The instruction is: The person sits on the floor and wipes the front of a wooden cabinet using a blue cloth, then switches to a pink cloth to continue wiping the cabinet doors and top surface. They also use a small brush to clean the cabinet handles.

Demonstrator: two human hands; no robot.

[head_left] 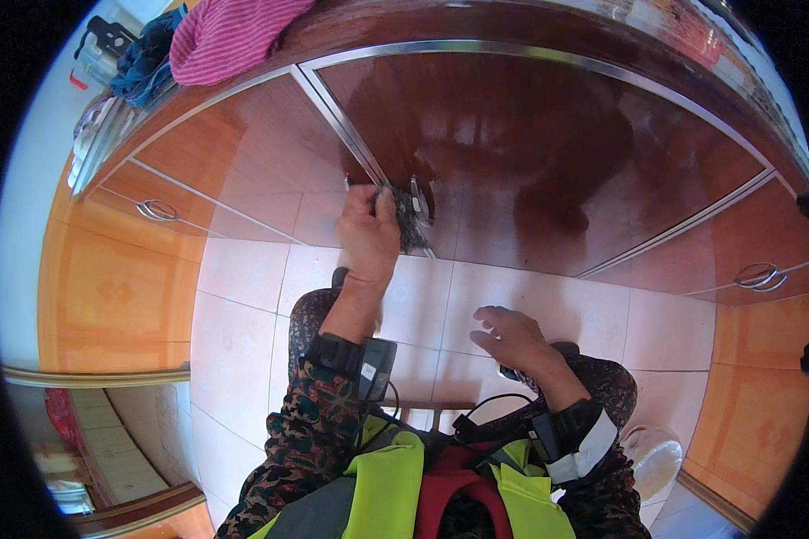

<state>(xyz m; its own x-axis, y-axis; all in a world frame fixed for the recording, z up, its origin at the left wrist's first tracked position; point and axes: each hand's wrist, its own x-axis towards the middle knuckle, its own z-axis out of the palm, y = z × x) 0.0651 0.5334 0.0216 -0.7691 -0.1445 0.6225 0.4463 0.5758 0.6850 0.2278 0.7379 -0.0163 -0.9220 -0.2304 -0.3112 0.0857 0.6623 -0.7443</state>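
My left hand point(368, 229) is raised to the seam between two glossy red-brown cabinet doors, its fingers closed. Against the fingers, below a metal door handle point(415, 196), is a dark grey, wispy wad point(411, 229) that looks like a scouring pad; the hand partly covers it. A second handle point(346, 181) shows just beyond the knuckles. Over the floor tiles, near my right knee, my right hand point(512, 337) hangs with loosely bent fingers apart and nothing in it. The right-hand door point(512, 153) has darker, wet-looking patches.
Pink striped cloth point(234, 36) and dark blue cloth point(148, 58) lie on the cabinet top at the far left. Side doors carry ring-like handles point(157, 210). A whitish bucket point(649, 458) stands behind my right side. Pale tiles point(234, 328) cover the floor.
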